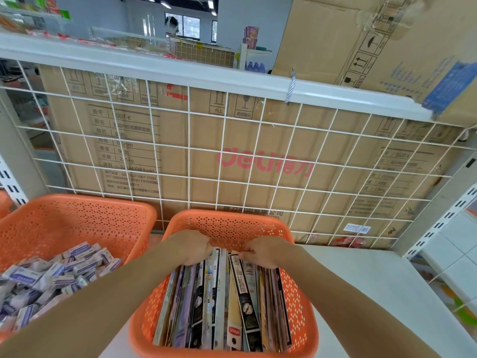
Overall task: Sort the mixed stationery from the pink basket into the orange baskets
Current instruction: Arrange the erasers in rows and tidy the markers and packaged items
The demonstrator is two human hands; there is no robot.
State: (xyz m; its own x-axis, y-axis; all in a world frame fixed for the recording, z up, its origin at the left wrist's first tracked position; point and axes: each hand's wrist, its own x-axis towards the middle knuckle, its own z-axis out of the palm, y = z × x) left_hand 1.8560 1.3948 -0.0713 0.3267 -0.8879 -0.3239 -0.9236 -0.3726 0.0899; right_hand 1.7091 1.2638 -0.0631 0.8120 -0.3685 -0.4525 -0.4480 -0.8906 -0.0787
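An orange basket [227, 220] stands in front of me, packed with several long flat stationery packs [219, 301] set on edge. My left hand [192, 248] curls over the far ends of the left packs. My right hand [265, 250] pinches the far end of a black pack [244, 298] near the middle. A second orange basket [77, 210] at the left holds several small white and purple boxes [51, 277]. No pink basket is in view.
A white wire grid [232, 156] backed by cardboard boxes [258, 164] rises right behind the baskets. The white shelf surface [374, 293] extends to the right. A slotted shelf upright [444, 218] stands at the far right.
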